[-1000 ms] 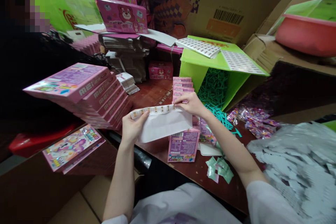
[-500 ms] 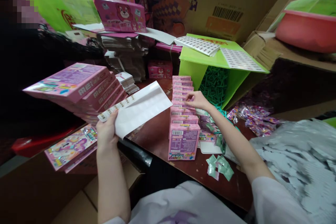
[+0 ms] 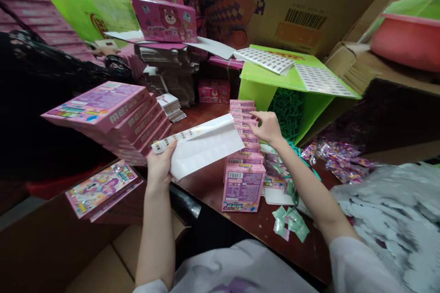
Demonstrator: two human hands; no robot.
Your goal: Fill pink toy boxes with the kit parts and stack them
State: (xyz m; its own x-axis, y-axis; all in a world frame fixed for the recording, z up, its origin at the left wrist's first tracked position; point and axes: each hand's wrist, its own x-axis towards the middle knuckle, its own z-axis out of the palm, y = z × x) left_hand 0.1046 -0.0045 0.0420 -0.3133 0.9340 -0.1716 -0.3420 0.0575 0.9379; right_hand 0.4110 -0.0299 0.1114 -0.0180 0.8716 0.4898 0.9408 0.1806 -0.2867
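My left hand is closed on the near left end of a white sticker sheet. A row of small printed labels runs along the sheet's upper edge, partly curled over. The sheet's right corner overlaps a row of pink and purple boxes standing upright one behind another. White barcode patches show on their upper parts. My right hand is over the farther boxes of that row, thumb and forefinger apart, with nothing visible between them. Whether its fingertips touch a box I cannot tell.
Pink boxes are stacked at left. Green sachets lie near the table's front edge. A lime green carton holds green pieces; label sheets lie on it. At right are a plastic bag and a red basin. A person's dark sleeve shows at left.
My left hand has moved right with the sticker sheet, bringing its corner over the box row. My right hand has shifted slightly right, and its thumb and forefinger have spread apart.
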